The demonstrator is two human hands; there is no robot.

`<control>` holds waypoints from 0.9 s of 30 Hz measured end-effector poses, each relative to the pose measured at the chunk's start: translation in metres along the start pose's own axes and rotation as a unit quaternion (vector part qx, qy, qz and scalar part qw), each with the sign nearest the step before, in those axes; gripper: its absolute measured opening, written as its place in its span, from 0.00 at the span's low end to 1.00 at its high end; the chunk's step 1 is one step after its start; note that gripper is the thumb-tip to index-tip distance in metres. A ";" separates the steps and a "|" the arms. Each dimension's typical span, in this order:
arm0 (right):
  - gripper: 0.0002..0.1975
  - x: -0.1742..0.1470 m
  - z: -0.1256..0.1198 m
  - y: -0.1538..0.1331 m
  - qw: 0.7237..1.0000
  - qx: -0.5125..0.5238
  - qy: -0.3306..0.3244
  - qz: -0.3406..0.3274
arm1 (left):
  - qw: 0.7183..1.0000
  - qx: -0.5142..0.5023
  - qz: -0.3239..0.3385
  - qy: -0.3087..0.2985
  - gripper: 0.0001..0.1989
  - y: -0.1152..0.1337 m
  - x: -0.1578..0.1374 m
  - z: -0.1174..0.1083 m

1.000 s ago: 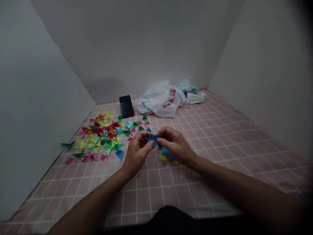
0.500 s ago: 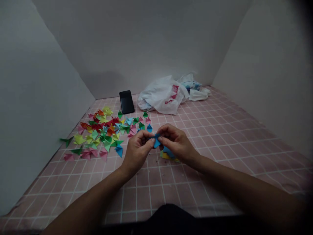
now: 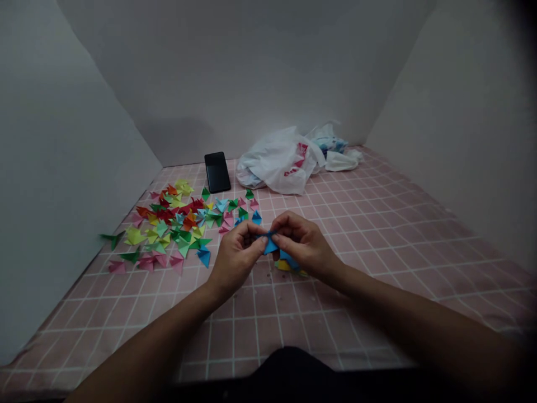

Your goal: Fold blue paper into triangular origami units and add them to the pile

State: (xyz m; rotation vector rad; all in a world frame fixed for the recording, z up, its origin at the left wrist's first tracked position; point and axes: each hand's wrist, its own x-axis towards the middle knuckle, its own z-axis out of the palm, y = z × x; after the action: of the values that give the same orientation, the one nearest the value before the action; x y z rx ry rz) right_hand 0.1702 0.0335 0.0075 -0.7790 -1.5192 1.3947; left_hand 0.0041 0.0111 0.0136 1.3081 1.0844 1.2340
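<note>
A small folded piece of blue paper (image 3: 269, 245) is pinched between my two hands, above the table's middle. My left hand (image 3: 238, 252) grips its left side with thumb and fingertips. Its right side is held the same way by my right hand (image 3: 302, 246), which covers part of it. Under my right hand lies a small stack of coloured paper (image 3: 289, 264), with blue and yellow showing; the rest is hidden. To the left spreads a group of folded paper pieces (image 3: 168, 224) in green, red, pink, yellow, orange and blue. One blue folded piece (image 3: 203, 257) lies nearest my left hand.
A dark phone (image 3: 217, 172) lies behind the folded pieces. White plastic bags (image 3: 277, 159) are bunched near the back wall (image 3: 251, 67). A pink checked cloth (image 3: 386, 235) covers the surface, with walls at left and right.
My hands stay almost in place on the blue paper, which now shows a slightly wider, flatter triangular face. The whole view has shifted slightly.
</note>
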 end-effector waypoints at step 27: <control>0.02 -0.002 -0.005 -0.005 0.998 -0.009 -0.023 -0.054 | 0.998 -0.058 0.010 0.029 0.01 -0.004 -0.002 -0.003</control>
State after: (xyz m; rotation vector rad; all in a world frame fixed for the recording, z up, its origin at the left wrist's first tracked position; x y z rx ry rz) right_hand 0.1762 0.0327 0.0118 -0.6697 -1.5880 1.3290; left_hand 0.0010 0.0098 0.0098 1.2052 1.0271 1.3362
